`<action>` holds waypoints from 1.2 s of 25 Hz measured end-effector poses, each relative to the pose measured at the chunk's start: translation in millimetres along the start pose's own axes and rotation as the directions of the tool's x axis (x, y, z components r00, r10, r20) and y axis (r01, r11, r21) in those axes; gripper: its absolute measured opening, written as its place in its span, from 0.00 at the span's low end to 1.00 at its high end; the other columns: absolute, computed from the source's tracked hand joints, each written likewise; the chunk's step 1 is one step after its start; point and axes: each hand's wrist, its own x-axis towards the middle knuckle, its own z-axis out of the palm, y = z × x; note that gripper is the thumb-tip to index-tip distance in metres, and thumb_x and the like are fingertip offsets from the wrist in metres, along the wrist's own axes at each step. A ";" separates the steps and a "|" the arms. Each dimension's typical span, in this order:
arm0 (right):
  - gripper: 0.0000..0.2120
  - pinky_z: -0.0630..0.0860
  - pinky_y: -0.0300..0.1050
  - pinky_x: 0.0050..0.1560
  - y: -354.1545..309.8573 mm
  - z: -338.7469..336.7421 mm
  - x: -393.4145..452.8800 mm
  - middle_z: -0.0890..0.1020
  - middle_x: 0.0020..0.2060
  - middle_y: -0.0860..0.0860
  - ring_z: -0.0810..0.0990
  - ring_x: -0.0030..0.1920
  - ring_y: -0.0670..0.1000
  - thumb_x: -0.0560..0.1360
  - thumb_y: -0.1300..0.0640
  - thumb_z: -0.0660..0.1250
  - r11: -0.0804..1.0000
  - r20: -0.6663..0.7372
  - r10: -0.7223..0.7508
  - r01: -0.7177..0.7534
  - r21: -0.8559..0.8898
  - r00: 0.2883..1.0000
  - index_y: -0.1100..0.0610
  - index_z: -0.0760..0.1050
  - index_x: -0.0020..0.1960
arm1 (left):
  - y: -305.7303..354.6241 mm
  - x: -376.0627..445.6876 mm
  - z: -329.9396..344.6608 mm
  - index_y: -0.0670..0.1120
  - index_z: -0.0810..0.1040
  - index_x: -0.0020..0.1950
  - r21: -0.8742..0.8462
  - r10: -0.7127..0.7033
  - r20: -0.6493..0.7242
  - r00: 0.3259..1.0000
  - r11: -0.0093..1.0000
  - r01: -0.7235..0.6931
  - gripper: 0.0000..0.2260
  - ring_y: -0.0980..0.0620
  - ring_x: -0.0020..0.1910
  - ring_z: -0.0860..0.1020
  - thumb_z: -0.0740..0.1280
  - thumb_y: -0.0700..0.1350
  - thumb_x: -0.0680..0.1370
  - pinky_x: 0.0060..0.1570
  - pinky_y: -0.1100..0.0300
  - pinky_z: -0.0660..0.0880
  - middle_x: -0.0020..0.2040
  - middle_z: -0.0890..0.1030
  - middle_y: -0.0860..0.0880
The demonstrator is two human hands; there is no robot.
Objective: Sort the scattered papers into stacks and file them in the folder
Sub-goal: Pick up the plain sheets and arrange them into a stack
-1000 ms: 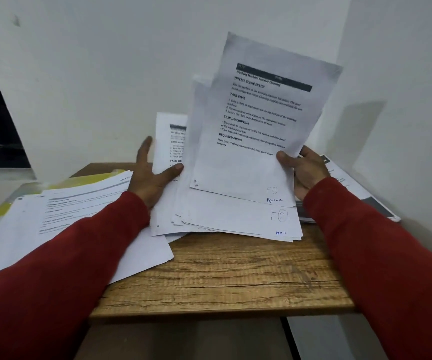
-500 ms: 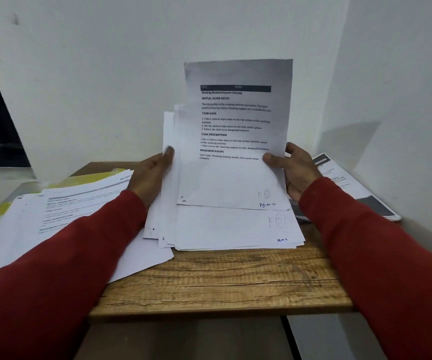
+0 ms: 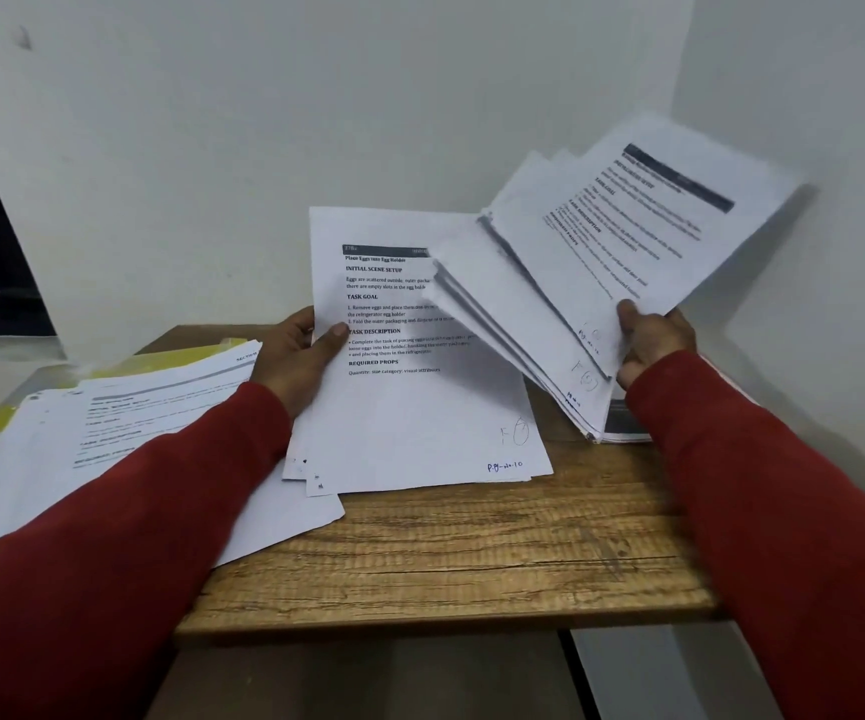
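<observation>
My right hand [image 3: 651, 340] grips a bundle of several printed sheets [image 3: 591, 252] by its lower edge, tilted up and to the right above the table. My left hand [image 3: 298, 356] holds the left edge of a small stack [image 3: 420, 407] whose top page reads "Place Eggs into Egg Holder", thumb on the page; its lower edge rests on the wooden table [image 3: 446, 558]. A yellow folder [image 3: 170, 363] lies at the far left, mostly covered by a spread pile of papers [image 3: 124, 433].
White walls meet in a corner behind the table. Another printed booklet [image 3: 622, 423] lies flat under the raised bundle at the right. The table's front edge runs across the lower middle, with floor below.
The papers held upright in both hands have split. My right hand swung the upper bundle away to the right, uncovering the egg holder page that my left hand keeps.
</observation>
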 end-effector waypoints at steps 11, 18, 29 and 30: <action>0.14 0.83 0.49 0.45 21.0 33.8 -39.2 0.86 0.50 0.55 0.86 0.48 0.54 0.78 0.69 0.65 0.982 0.486 0.184 -0.144 -0.119 0.855 0.62 0.76 0.63 | 8.6 -5.1 -0.1 0.47 0.81 0.56 0.012 0.020 -0.076 0.997 1.000 -0.020 0.09 0.58 0.40 0.84 0.72 0.40 0.77 0.41 0.65 0.79 0.44 0.86 0.55; 0.13 0.81 0.53 0.54 18.1 30.3 -26.4 0.83 0.54 0.59 0.84 0.50 0.57 0.78 0.69 0.65 0.995 0.411 0.070 -0.035 -0.091 0.909 0.64 0.76 0.62 | 11.5 -8.9 -3.0 0.59 0.71 0.66 0.109 0.086 -0.126 0.988 0.991 -0.073 0.25 0.55 0.42 0.84 0.74 0.41 0.75 0.41 0.61 0.81 0.49 0.85 0.49; 0.10 0.84 0.46 0.43 19.0 30.6 -39.6 0.87 0.43 0.51 0.87 0.42 0.51 0.78 0.69 0.65 0.986 0.496 0.164 -0.125 -0.112 0.852 0.61 0.78 0.57 | 11.3 -9.8 3.5 0.55 0.79 0.62 0.048 0.015 -0.001 1.000 0.999 -0.015 0.18 0.51 0.50 0.83 0.67 0.35 0.78 0.50 0.55 0.80 0.55 0.85 0.48; 0.10 0.84 0.45 0.43 19.5 30.9 -41.7 0.87 0.44 0.51 0.86 0.43 0.50 0.78 0.68 0.66 0.983 0.515 0.181 -0.136 -0.125 0.838 0.60 0.79 0.58 | 11.3 -10.5 1.9 0.56 0.76 0.65 0.064 0.064 0.009 0.998 0.996 -0.064 0.21 0.52 0.49 0.83 0.70 0.35 0.77 0.49 0.56 0.81 0.54 0.85 0.50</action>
